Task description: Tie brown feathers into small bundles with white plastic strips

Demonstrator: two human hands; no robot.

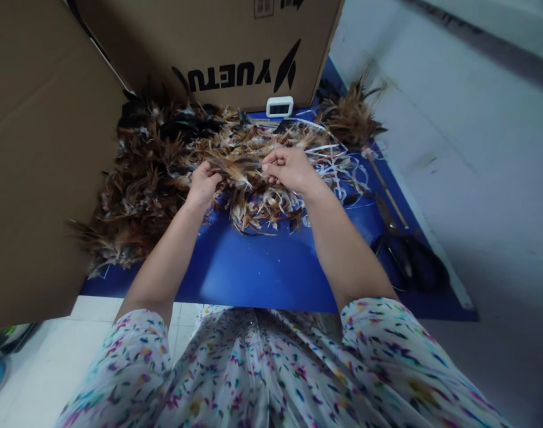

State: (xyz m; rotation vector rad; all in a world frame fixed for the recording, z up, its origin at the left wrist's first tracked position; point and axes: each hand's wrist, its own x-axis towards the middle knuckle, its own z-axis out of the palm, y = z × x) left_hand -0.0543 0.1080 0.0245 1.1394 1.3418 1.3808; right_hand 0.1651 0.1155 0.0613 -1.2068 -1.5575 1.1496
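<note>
A bunch of brown feathers (238, 166) stretches between my two hands, above a heap of loose feathers (253, 217) at the middle of the table. At its right end, my right hand (291, 170) pinches the bunch between thumb and fingers. My left hand (203, 187) is closed at the left end, thumb against the fingers, with feather tips at the fingertips. Which of those tips it grips is partly hidden. White plastic strips (342, 172) lie tangled just right of my right hand.
Darker feather bundles (141, 196) pile along the table's left side. A feather duster with a stick (389, 187) and black-handled scissors (400, 255) lie at the right, beside the wall. A small white digital clock (279, 107) stands before a cardboard box (200, 41). Blue covers the table (257, 267).
</note>
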